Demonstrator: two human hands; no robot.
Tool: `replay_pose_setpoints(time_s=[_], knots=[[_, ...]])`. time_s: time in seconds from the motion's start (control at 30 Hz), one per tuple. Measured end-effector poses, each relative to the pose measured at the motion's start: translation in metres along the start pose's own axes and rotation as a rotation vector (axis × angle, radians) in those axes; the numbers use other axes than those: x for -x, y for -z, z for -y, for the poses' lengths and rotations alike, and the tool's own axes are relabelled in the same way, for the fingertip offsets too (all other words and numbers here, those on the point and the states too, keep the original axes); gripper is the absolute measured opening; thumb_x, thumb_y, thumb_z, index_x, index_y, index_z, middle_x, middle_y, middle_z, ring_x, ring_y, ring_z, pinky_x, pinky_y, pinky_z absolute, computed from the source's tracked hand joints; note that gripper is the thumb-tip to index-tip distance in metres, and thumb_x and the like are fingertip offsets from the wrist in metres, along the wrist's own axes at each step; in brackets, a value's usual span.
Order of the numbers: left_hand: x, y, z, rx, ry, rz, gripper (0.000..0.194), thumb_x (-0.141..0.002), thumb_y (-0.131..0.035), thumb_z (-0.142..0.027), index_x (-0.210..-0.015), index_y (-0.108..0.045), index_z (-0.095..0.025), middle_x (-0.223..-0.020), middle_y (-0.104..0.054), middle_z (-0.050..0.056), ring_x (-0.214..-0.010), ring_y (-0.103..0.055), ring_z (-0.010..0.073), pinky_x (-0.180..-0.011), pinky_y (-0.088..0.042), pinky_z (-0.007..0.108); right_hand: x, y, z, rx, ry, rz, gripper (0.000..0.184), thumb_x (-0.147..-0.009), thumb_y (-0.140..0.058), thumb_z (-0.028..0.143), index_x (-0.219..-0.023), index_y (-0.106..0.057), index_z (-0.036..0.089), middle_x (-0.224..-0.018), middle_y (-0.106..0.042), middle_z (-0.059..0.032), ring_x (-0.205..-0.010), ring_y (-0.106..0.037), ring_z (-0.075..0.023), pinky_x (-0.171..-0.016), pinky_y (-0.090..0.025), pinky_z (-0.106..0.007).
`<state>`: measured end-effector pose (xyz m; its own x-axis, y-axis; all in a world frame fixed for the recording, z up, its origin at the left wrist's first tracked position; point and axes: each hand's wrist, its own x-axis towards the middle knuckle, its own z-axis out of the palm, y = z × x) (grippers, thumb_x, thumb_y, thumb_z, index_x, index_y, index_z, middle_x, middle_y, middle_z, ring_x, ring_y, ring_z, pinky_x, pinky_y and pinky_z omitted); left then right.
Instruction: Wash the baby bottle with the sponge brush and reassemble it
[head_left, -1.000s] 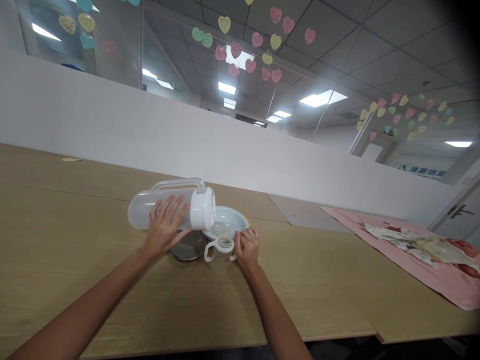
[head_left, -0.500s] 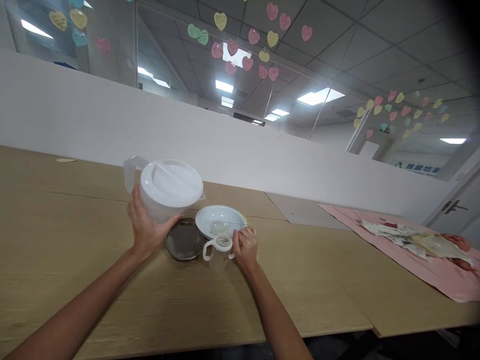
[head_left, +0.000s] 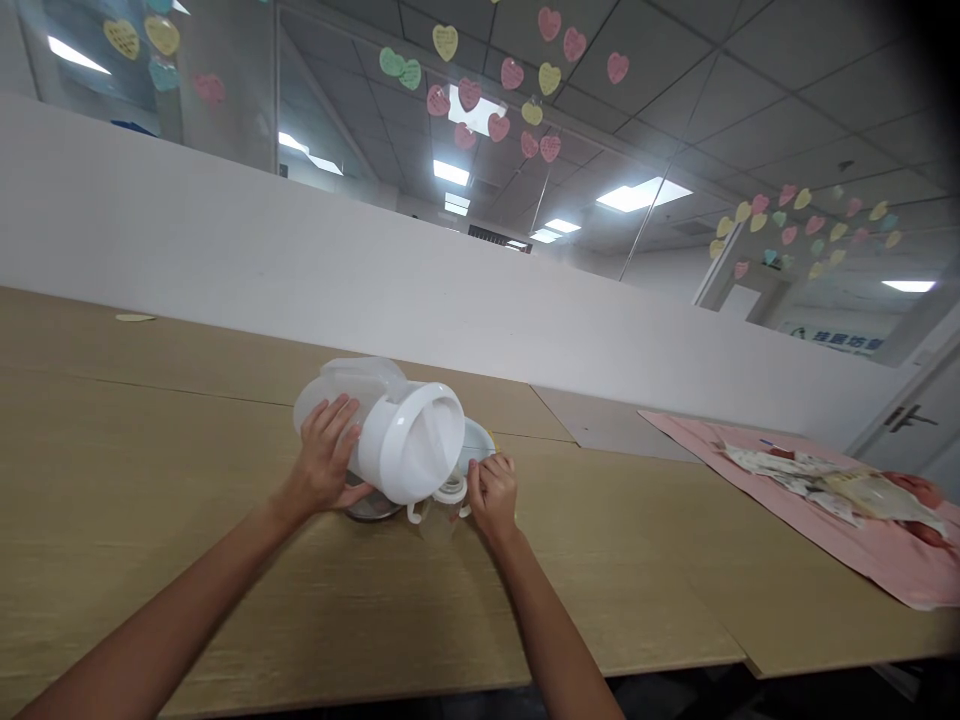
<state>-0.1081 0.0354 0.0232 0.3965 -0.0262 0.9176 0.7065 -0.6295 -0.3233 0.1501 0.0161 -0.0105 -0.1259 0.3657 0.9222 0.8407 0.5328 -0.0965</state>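
My left hand (head_left: 326,460) is wrapped round the body of a translucent plastic pitcher with a white lid (head_left: 424,445). The pitcher lies tipped over to the right, its lid end lowered above a small clear baby bottle (head_left: 437,522) with white side handles. My right hand (head_left: 492,495) is closed on the bottle's right handle, and the bottle stands upright on the table. Behind them a pale blue-white bowl (head_left: 480,440) shows only at its right part. Under the pitcher, just an edge of a dark round dish (head_left: 375,509) is visible. Whether liquid flows is not visible.
The wooden table (head_left: 225,620) runs along a white partition (head_left: 225,250) with glass above. To the right, a pink cloth (head_left: 840,530) carries crumpled fabric and other items. A grey board (head_left: 607,425) lies at the back; a small flat pale piece (head_left: 136,318) lies far left.
My left hand has tipped the pitcher from nearly upright onto its side and moved it right, over the bottle. It now hides most of the dish and bowl. My right hand stays put.
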Motion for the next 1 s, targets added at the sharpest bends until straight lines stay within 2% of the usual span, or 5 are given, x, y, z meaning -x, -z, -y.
replay_pose_setpoints(time_s=[0.37, 0.6, 0.8, 0.87, 1.0], knots=[[0.004, -0.003, 0.002, -0.055, 0.007, 0.025, 0.087, -0.066, -0.052, -0.054, -0.132, -0.006, -0.022, -0.133, -0.027, 0.02, -0.121, -0.029, 0.0379, -0.092, -0.027, 0.056, 0.0, -0.001, -0.002, -0.004, 0.014, -0.019, 0.035, -0.084, -0.04, 0.017, -0.049, -0.045, 0.017, -0.051, -0.043, 0.0008, -0.057, -0.04, -0.0113, -0.064, -0.031, -0.029], [0.003, -0.001, 0.002, -0.039, -0.008, -0.007, 0.084, -0.066, -0.053, -0.052, -0.132, -0.009, -0.025, -0.134, -0.027, 0.017, -0.123, -0.027, 0.0365, -0.094, -0.026, 0.055, 0.001, -0.001, -0.002, -0.009, 0.011, -0.01, 0.034, -0.084, -0.041, 0.017, -0.05, -0.045, 0.017, -0.052, -0.043, 0.0005, -0.057, -0.04, -0.0114, -0.065, -0.031, -0.03], [0.002, 0.0, 0.0, -0.07, -0.006, -0.009, 0.089, -0.067, -0.053, -0.053, -0.135, -0.004, -0.023, -0.138, -0.02, 0.017, -0.123, -0.026, 0.0368, -0.093, -0.027, 0.056, 0.001, -0.002, -0.002, 0.0, 0.01, -0.01, 0.034, -0.084, -0.041, 0.016, -0.05, -0.044, 0.016, -0.052, -0.043, 0.0006, -0.057, -0.04, -0.0111, -0.065, -0.031, -0.03], [0.0, 0.002, -0.003, -0.077, 0.085, -0.013, 0.095, -0.065, -0.057, -0.052, -0.136, -0.002, -0.02, -0.138, -0.019, 0.018, -0.123, -0.025, 0.0374, -0.094, -0.027, 0.055, 0.001, -0.002, -0.002, 0.004, 0.013, -0.016, 0.034, -0.084, -0.042, 0.016, -0.05, -0.043, 0.016, -0.052, -0.043, 0.0007, -0.057, -0.04, -0.0109, -0.065, -0.031, -0.029], [-0.004, 0.007, -0.002, -0.079, 0.492, -0.062, 0.101, -0.064, -0.063, -0.049, -0.136, -0.001, -0.013, -0.138, -0.017, 0.02, -0.125, -0.021, 0.0357, -0.099, -0.024, 0.052, 0.0, 0.0, -0.001, 0.009, 0.019, -0.021, 0.034, -0.084, -0.042, 0.016, -0.05, -0.043, 0.016, -0.051, -0.042, 0.0008, -0.056, -0.039, -0.0109, -0.064, -0.031, -0.029]])
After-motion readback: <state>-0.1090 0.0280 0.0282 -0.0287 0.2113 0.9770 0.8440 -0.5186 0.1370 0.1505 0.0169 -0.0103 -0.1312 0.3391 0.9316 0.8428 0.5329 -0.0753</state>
